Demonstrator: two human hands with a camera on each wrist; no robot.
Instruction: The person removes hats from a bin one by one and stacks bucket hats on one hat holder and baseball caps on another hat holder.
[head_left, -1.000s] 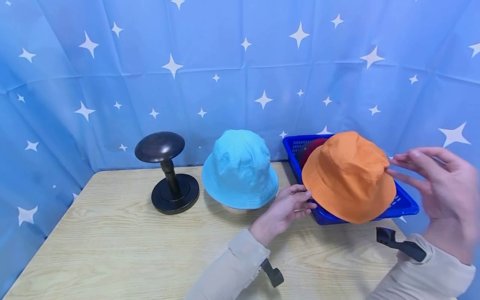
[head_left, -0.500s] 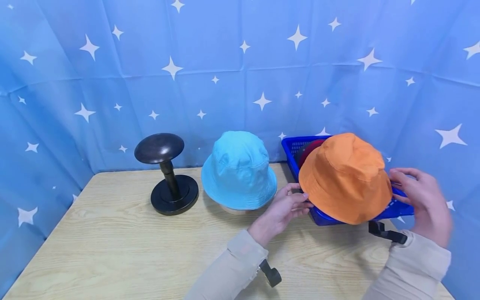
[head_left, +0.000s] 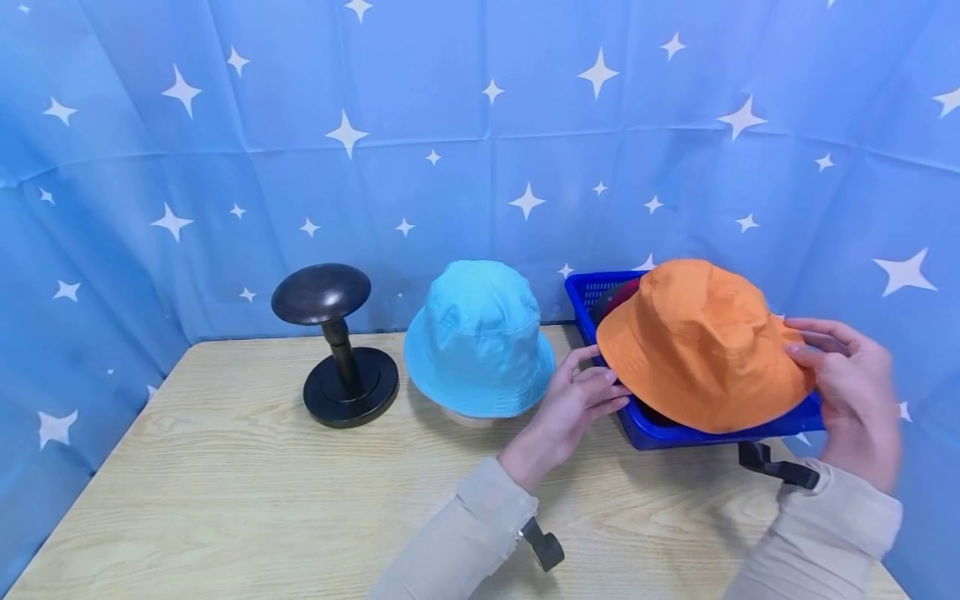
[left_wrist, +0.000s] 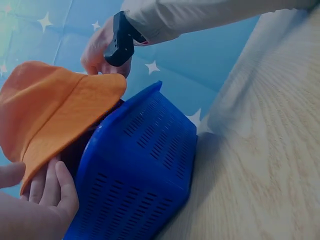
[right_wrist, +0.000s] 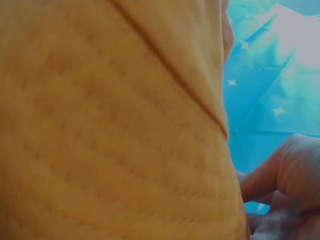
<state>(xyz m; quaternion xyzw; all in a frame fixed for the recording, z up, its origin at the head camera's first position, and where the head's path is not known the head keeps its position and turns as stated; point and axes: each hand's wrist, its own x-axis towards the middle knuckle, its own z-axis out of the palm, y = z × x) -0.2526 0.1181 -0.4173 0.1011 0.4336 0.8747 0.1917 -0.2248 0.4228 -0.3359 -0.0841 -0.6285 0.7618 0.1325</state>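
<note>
1. Just changed: right hand [head_left: 855,387], spread beside the hat a second ago, now pinching the right side of the brim of the orange bucket hat [head_left: 697,342]. Also shifted the hat slightly up and right in the frame over the last half second.
2. For the work: looks like two-handed control now, likely steadier than one-sided.
3. Left hand [head_left: 566,408]: pinching brim at its left edge — thumb outside, fingers underneath, per left wrist view.
4. Hat location: right of the head frame, tilted, over blue basket [head_left: 654,436]. Can't tell if touching the basket.
5. Counts: two hands; one orange hat; one light-blue bucket hat [head_left: 480,342], centre; one black stand [head_left: 343,360], left of centre; one basket.
6. In basket: something red [head_left: 624,293] and something dark grey beside it — mostly hidden, can't count items.
</note>
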